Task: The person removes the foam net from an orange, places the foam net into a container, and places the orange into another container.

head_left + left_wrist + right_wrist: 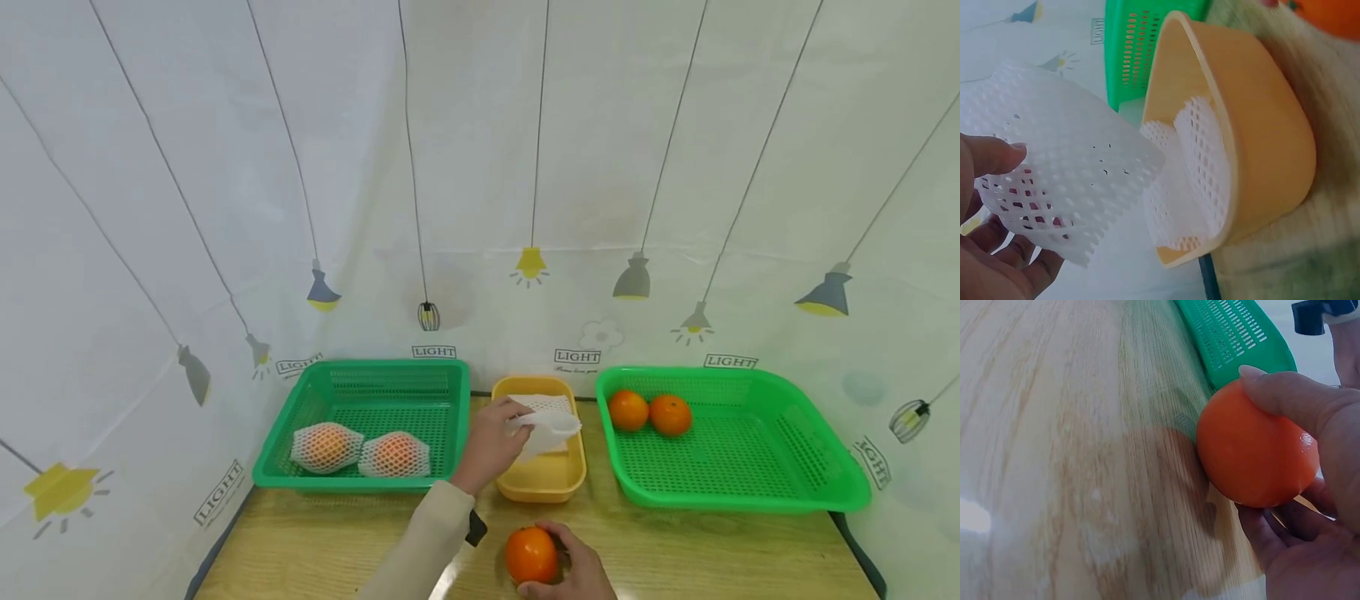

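My left hand (489,446) pinches a white foam fruit net (1066,144) between thumb and fingers, above the small yellow basket (540,492). The net hangs loose, its mesh spread out in the left wrist view. More white foam netting (1200,165) lies inside that basket. Low in the head view, my right hand (576,571) grips an orange (531,556) close over the wooden table. In the right wrist view the thumb lies on top of the orange (1254,450), with the fingers curled under its far side.
At the left stands a dark green basket (405,377) with two netted fruits (327,447) in its front. A brighter green basket (750,492) at the right holds two bare oranges (670,415). Behind them hangs a white lamp-printed curtain (480,167).
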`<state>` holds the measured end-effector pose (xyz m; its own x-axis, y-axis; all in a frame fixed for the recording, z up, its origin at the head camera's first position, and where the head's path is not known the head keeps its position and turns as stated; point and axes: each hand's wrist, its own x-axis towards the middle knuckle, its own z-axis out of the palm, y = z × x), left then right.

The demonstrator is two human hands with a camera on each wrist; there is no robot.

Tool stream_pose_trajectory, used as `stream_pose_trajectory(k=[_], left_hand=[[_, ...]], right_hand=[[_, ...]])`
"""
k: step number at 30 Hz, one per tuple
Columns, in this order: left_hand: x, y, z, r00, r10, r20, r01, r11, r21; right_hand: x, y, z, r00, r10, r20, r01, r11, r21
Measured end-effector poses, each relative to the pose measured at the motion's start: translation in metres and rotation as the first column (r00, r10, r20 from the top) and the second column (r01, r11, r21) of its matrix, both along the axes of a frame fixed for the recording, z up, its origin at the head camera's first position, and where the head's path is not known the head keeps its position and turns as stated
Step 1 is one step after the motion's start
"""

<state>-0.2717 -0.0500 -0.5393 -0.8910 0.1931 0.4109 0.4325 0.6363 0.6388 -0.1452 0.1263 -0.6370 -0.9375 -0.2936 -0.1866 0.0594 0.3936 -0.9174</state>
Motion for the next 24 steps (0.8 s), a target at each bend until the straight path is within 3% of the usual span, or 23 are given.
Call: stream_pose_trajectory(k=[3,7,16,19,24], left_hand=[[-0.006,0.005,0.000,1.000,0.012,-0.004,-0.012,0.994,-0.113],[-0.011,0.010,-0.001,1.000,0.008,-0.010,-0.010,0.965,-0.263],[-0.014,0.022,-0.010,1.000,0.003,-0.017,-0.011,0.851,-0.525],[-0.013,0.024,-0.018,1.000,-0.018,0.023,0.028,0.813,-0.581],[-0.010,0.025,-0.030,0.986,-0.105,0.128,0.162,0.772,-0.614]], right_hand=[[-0.001,0.000,0.000,1.000,0.003,0.018,-0.003,1.000,-0.008],[-0.001,0.001,-0.002,1.000,0.003,0.023,-0.003,1.000,-0.021],[0.000,0.001,-0.003,1.000,0.009,0.029,-0.008,0.999,-0.037],[0.000,0.001,-0.003,1.000,0.008,0.029,-0.007,0.999,-0.035],[0.001,0.002,-0.003,1.000,0.008,0.002,-0.007,0.999,-0.037]])
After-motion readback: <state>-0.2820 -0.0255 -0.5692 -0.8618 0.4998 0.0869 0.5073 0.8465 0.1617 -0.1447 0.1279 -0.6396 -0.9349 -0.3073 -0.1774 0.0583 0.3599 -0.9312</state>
